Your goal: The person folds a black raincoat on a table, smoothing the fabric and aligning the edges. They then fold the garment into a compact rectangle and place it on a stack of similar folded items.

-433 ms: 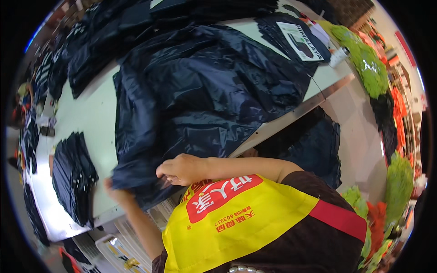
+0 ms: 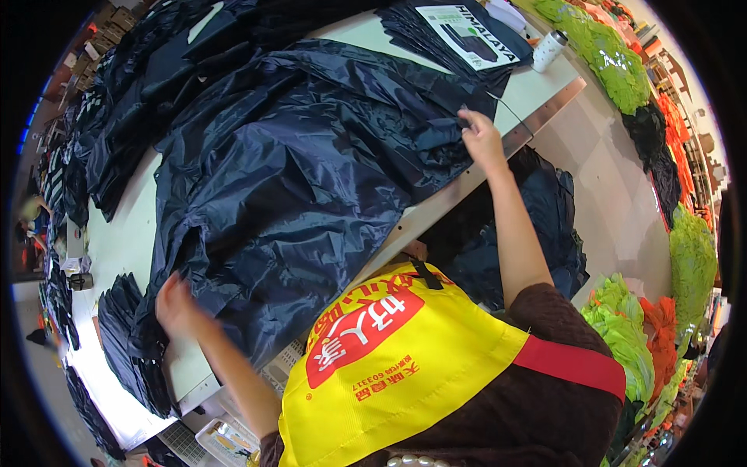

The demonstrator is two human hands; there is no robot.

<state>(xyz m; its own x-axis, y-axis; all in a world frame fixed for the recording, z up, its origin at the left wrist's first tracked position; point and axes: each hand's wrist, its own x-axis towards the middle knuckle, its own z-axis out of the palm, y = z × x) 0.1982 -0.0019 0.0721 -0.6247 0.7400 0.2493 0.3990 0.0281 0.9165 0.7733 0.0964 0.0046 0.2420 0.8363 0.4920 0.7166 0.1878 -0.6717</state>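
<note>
A large dark navy garment (image 2: 288, 156) of thin, shiny, crumpled fabric lies spread across the white table (image 2: 128, 233). At its right side, close to the table's front edge, my right hand (image 2: 484, 142) pinches the fabric with curled fingers. My left hand (image 2: 179, 307) is at the garment's lower left edge, beside a stack of folded dark pieces (image 2: 136, 342). Motion smears its fingers, so whether it grips the cloth does not show.
Dark garments (image 2: 117, 132) are heaped along the far left. Beyond the garment lie a stack of dark packets with a printed card (image 2: 467, 37) and a white bottle (image 2: 549, 51). Dark cloth (image 2: 529, 226) sits below the table edge. Lime-green bundles (image 2: 618, 335) line the right.
My right hand has moved from near the apron to the garment's right side. My left hand has shifted slightly left and up. The garment's lower left part, bunched earlier, now lies more spread out.
</note>
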